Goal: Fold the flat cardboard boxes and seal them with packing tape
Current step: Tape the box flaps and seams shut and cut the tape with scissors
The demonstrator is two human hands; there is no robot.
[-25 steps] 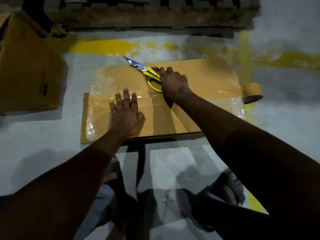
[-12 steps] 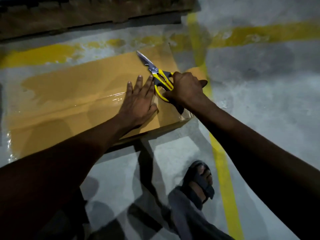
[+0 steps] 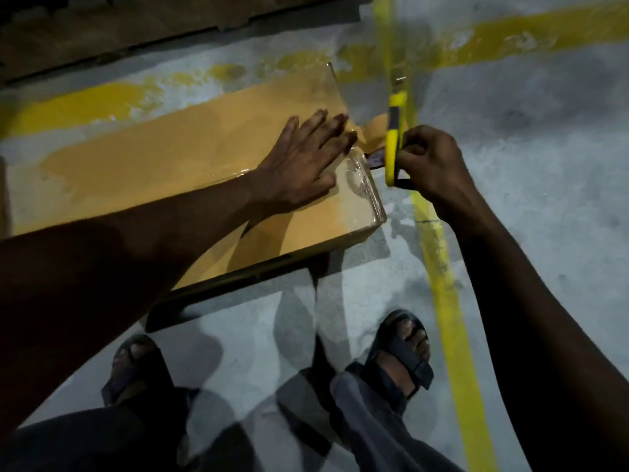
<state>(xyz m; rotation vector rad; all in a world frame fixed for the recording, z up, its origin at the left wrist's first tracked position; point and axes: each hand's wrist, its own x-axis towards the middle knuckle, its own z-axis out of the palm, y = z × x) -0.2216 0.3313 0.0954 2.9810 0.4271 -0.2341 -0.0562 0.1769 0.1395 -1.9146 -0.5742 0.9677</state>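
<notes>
A brown cardboard box (image 3: 163,165) lies on the grey floor, with shiny clear tape along its top and over its right end. My left hand (image 3: 303,161) presses flat on the box near that right end, fingers straight. Just past the box's right edge, my right hand (image 3: 432,161) grips yellow-handled scissors (image 3: 394,137), held nearly upright with the blades pointing away. A brown tape roll (image 3: 374,131) sits between the box corner and the scissors, mostly hidden behind them.
Yellow painted lines (image 3: 446,284) cross the concrete floor on the right and behind the box. A dark wooden pallet (image 3: 136,25) lies at the far edge. My two sandalled feet (image 3: 401,352) stand on the floor just in front of the box.
Both hands have moved to the box's right end. The scissors have left the box top and now stand upright past its edge at the tape roll.
</notes>
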